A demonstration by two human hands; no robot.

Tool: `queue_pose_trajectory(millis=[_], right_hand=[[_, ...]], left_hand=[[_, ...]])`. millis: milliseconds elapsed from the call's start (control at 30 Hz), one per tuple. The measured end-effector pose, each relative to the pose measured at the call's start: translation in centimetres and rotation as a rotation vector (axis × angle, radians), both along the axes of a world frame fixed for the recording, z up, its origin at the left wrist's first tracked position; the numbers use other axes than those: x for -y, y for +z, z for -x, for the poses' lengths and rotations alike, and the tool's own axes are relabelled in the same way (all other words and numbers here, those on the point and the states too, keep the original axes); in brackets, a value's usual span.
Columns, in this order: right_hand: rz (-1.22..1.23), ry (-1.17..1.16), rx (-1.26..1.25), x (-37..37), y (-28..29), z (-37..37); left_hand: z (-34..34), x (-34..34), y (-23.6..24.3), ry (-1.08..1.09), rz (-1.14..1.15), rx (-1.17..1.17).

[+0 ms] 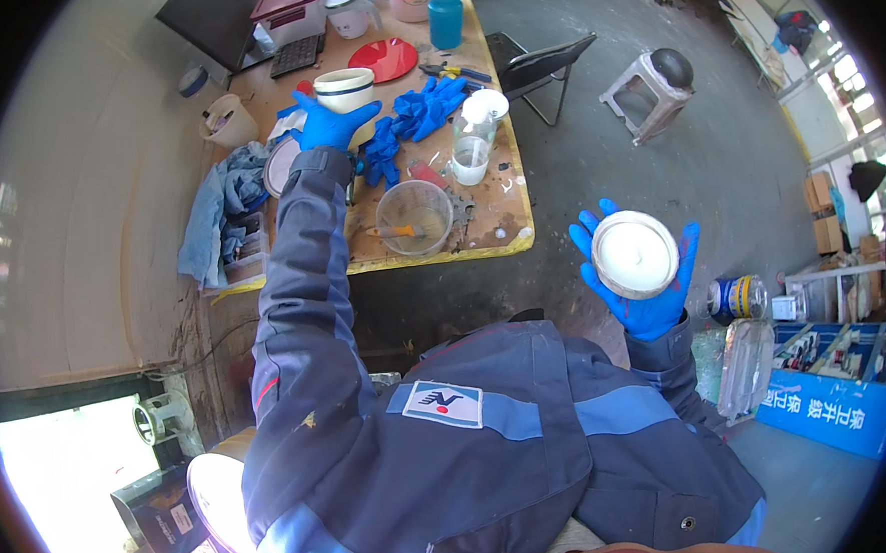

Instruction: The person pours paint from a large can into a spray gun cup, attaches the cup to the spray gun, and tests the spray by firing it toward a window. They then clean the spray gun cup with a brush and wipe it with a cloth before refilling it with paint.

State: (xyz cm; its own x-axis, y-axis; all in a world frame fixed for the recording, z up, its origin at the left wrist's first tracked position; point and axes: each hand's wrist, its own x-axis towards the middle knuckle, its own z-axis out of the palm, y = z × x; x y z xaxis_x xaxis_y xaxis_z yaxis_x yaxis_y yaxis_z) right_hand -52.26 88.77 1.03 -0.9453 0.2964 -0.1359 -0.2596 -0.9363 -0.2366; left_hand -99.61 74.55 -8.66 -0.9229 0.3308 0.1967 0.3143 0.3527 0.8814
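My left hand (pixel 327 125), in a blue glove, reaches over the table and grips a cream-coloured cup (pixel 345 79) with a dark band near its rim. Part of the cup is hidden behind the fingers. A pale round lid (pixel 280 167) lies close to that wrist. Out to the right, beyond the table edge, my gloved right hand (pixel 647 311) holds a round white lid (pixel 636 253), its fingers spread around the sides. The lid has a small raised spot at its centre and a worn rim.
Loose blue gloves (pixel 424 109), a clear bottle (pixel 471 155), pliers (pixel 452 73) and a red disc (pixel 384 60) are on the table (pixel 500 213). A clear tub (pixel 415 218) with a brush stands near its front edge. Beyond are a folding chair (pixel 542 63) and stool (pixel 646 96).
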Motion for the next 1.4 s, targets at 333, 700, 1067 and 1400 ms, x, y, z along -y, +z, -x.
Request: queue_pose_trajectory(millis=[333, 700, 1067, 1400], right_hand=[[0.007, -0.032, -0.042, -2.9, -2.3, -2.8], [-0.122, 0.508, -0.048, -8.5, -3.1, -1.5], [-0.04, 1.098, 0.047, 1.1, -5.7, 2.0], [-0.917, 1.158, -0.931, 17.3, 1.6, -1.7]], left_hand=[[-6.4, 5.8, 6.7, -0.003, -0.353, -0.318], [-32.0, 12.8, 13.9, 0.275, -0.304, -0.484], [-59.1, 13.9, 8.1, 0.454, -0.072, -0.225], [-70.6, 14.0, 8.5, 0.33, -0.305, -0.268]])
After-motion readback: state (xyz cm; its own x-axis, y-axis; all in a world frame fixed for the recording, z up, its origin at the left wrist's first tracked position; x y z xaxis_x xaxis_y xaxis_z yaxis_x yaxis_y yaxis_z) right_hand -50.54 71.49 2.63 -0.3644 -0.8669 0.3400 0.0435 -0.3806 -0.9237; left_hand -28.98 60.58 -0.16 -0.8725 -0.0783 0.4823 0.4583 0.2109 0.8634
